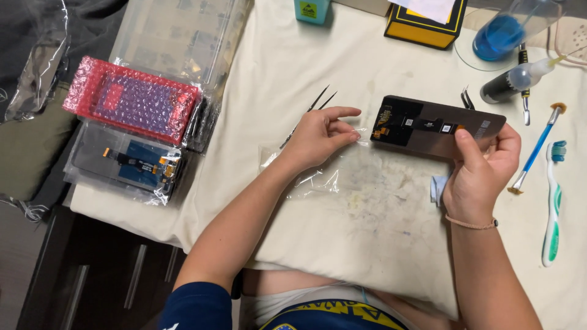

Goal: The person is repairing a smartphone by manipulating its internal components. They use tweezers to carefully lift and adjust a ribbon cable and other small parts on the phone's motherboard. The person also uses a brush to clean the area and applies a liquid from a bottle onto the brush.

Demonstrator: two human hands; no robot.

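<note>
Phone display panel lies with long axis left-right just above the tabletop, right end clamped by the right hand, left end near the left hand, which pinches the clear plastic sleeve beside it.

Matt black screen panel, glossy clear plastic bag, stained cream cloth.

Left hand flat, thumb and forefinger pinched; right hand raised, grip closed, thumb on top.
</note>
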